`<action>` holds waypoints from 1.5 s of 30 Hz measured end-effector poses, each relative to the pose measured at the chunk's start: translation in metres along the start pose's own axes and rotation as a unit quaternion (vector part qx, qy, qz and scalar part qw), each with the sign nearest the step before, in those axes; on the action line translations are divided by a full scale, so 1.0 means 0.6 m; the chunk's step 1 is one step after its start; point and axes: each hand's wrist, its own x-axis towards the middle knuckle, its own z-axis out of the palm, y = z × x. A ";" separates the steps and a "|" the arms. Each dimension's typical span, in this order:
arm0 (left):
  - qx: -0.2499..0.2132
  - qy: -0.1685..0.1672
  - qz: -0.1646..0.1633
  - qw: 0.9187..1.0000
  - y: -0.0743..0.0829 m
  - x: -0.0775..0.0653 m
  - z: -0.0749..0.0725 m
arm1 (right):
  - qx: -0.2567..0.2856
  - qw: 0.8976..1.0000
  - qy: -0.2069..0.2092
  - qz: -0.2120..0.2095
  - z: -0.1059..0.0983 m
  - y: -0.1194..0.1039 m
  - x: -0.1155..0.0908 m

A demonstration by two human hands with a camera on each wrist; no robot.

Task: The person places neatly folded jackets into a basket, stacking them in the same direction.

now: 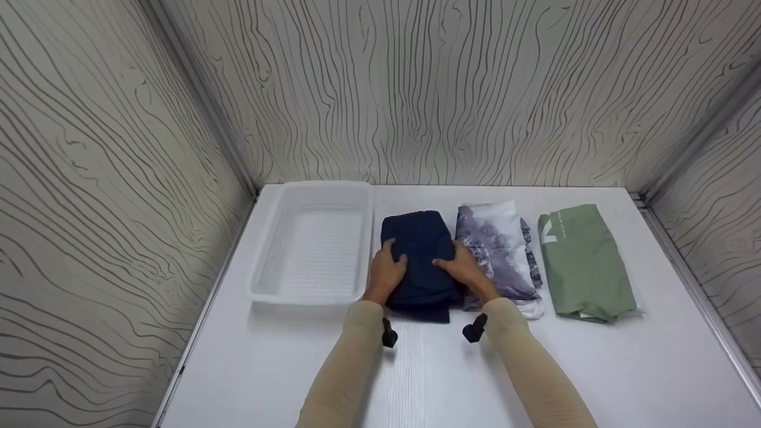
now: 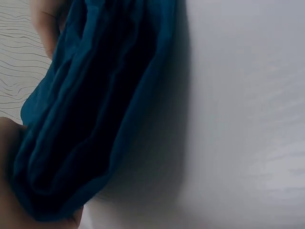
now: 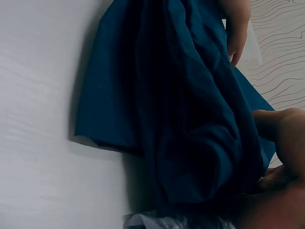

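Note:
A folded navy garment (image 1: 419, 249) lies on the table between both hands, its layered near edge facing me. At its left side my left hand (image 1: 386, 272) grips it, thumb on top and fingers along the edge. My right hand (image 1: 467, 270) holds the opposite side the same way, its thumb over the cloth. In the left wrist view, the garment's stacked folds (image 2: 95, 124) show, with fingertips emerging from beneath the lower end. A loose flap (image 3: 112, 105) hangs from the near end in the right wrist view.
A white plastic basket (image 1: 364, 249) with perforated sides stands on the table (image 1: 404, 380) to the left. Close on the right lies a folded grey-and-white patterned garment (image 1: 499, 249), partly bagged in clear plastic. Farther right is a green folded garment (image 1: 585, 264). Patterned walls (image 1: 380, 89) enclose the table.

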 end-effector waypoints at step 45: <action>-0.231 -0.099 0.062 0.966 0.091 0.047 -0.116 | 0.234 0.967 -0.090 -0.054 -0.079 -0.070 -0.004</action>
